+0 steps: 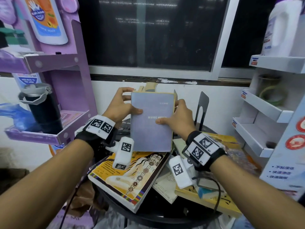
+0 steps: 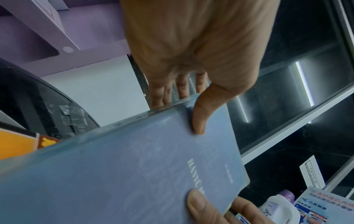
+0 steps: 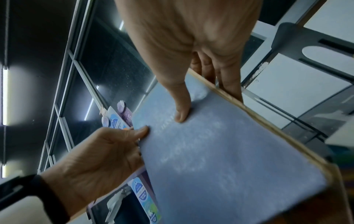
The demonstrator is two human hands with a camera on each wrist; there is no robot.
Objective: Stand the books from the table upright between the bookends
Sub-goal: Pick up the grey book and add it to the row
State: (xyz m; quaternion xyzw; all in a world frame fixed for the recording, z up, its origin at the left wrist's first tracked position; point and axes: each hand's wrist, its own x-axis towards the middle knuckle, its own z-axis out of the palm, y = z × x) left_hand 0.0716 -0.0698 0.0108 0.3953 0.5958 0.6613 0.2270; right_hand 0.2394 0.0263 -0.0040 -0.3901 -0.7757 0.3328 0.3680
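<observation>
Held item: pale blue-grey paperback book with yellowed page edges, cover facing the person, upright with a slight tilt, raised above the heap on the table.
Left hand: clamped on the book's left edge; thumb pressed flat on the cover, fingers behind the back cover.
Right hand: clamped on the book's right edge; thumb on the cover near the printed title, fingers wrapped behind the page edge.
Bookend: dark metal L-shaped bookend with an arched cut-out, standing upright just right of the held book, behind the right hand.
Second bookend: a thin dark upright plate shows at the book's top right corner; whether it touches the book I cannot tell.
Table: round black table, its rim showing under the heap.
Heap, left: yellow-covered book with a seated-figure drawing, lying flat, slanted, below the held book.
Heap, right: mustard-yellow book lying flat at the table's right edge, with white-paged books between the two.
Surroundings: purple cardboard display rack at left holding a black flask with a grey lid; white cardboard shelf unit at right; dark window behind.
</observation>
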